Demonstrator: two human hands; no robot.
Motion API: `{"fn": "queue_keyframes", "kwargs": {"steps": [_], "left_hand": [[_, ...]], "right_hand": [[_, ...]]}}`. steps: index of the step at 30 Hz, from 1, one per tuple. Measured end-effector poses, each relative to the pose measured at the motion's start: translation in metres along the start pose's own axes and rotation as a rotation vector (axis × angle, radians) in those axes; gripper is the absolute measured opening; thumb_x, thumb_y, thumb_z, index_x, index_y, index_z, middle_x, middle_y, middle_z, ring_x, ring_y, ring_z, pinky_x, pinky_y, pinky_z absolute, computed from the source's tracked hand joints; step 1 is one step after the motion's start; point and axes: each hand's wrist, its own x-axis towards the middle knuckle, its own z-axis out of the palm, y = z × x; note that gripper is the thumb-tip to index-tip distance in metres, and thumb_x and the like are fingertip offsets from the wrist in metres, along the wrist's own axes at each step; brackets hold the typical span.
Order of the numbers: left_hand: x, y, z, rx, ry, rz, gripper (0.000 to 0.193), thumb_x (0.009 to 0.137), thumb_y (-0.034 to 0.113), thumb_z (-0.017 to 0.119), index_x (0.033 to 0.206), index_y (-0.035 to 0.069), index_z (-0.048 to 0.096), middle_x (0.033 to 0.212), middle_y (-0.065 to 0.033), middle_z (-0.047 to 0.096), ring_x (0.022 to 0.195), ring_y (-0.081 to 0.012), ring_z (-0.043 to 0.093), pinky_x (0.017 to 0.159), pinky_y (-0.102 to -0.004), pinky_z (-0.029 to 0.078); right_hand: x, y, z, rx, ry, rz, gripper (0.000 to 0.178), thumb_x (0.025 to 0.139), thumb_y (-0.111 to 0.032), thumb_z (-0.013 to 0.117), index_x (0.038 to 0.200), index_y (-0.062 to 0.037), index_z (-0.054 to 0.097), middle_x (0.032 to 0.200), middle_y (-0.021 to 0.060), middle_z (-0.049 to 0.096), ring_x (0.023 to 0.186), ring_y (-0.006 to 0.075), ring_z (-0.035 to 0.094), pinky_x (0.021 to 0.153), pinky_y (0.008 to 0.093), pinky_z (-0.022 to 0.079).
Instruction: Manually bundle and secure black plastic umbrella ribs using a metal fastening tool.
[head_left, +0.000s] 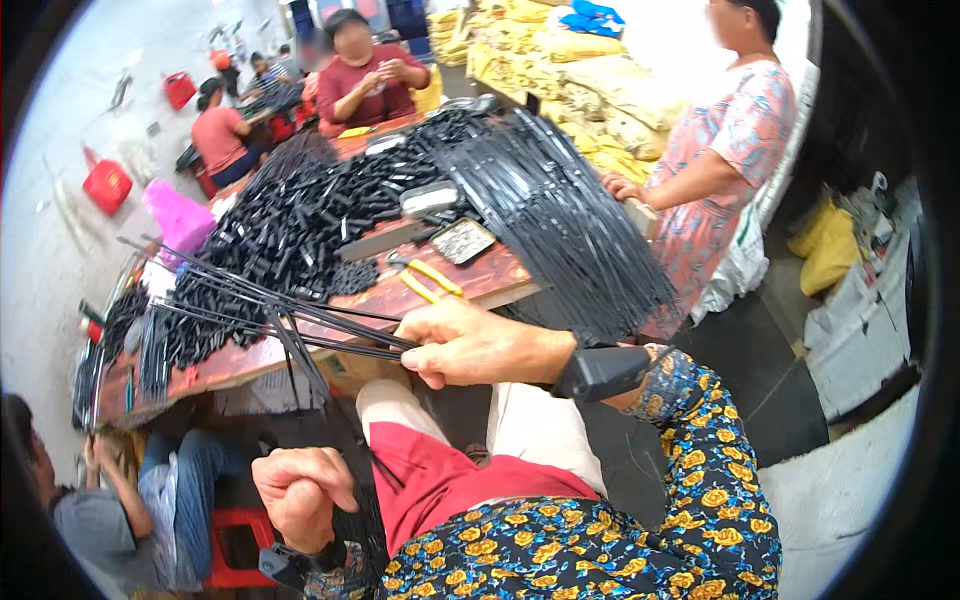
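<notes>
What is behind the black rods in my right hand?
Behind the black rods, a heap of small black parts and the reddish table show; whatever they cover is hidden.

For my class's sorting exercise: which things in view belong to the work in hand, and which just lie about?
Work in hand:
black rods, in right hand
fanned rods, probably

Apparently lying about:
pliers, untouched, role unclear
pink bag
yellow sacks
</notes>
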Motion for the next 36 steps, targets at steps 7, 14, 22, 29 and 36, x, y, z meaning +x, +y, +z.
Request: {"fn": "queue_keyframes", "kwargs": {"steps": [7,14,22,29,36], "left_hand": [[0.009,0.009,0.005,0.692,-0.451,-0.454,0.016,0.085,0.014,0.065,0.083,-0.002,0.067,0.065,-0.013,0.061,0.059,-0.0207,0.061,0.057,-0.0312,0.048],[0.0,-0.036,-0.009,0.018,0.329,-0.536,0.028,0.095,0.023,0.059,0.114,0.002,0.058,0.092,-0.0123,0.069,0.082,-0.0201,0.068,0.072,-0.0323,0.053],[0.019,-0.046,-0.009,-0.335,0.523,-0.265,0.034,0.094,0.011,0.057,0.126,0.002,0.049,0.091,-0.0115,0.064,0.086,-0.0256,0.064,0.081,-0.0427,0.053],[0.018,-0.043,-0.017,-0.351,0.463,-0.293,0.038,0.095,0.011,0.054,0.13,0.001,0.044,0.096,-0.0135,0.064,0.088,-0.0273,0.065,0.078,-0.0439,0.055],[0.02,-0.041,-0.016,-0.427,0.338,-0.295,0.052,0.096,0.018,0.049,0.142,0.002,0.032,0.124,-0.027,0.056,0.113,-0.0414,0.057,0.094,-0.0529,0.047]], "right_hand": [[0.008,-0.012,0.045,-0.101,0.088,-0.07,0.025,0.088,-0.012,0.06,0.105,0.0058,0.061,0.075,0.0051,0.062,0.064,0.0084,0.058,0.053,0.024,0.046],[0.023,0.026,0.065,0.149,0.059,0.035,0.021,0.087,-0.007,0.064,0.104,0.0046,0.059,0.078,0.0011,0.062,0.065,0.0028,0.055,0.052,0.019,0.044],[0.006,0.059,0.086,-0.003,-0.148,0.117,0.022,0.082,-0.005,0.058,0.101,0.0051,0.055,0.08,0.0071,0.055,0.075,0.0156,0.054,0.066,0.031,0.046],[0.01,0.065,0.083,0.191,-0.298,0.156,0.025,0.091,-0.024,0.063,0.097,0.0001,0.057,0.066,-0.0041,0.045,0.058,0.0049,0.044,0.049,0.0229,0.034],[0.001,0.079,0.084,0.437,-0.102,0.191,0.05,0.101,-0.045,0.042,0.101,-0.0002,0.065,0.057,-0.0013,0.051,0.046,0.0038,0.043,0.042,0.0193,0.033]]}}
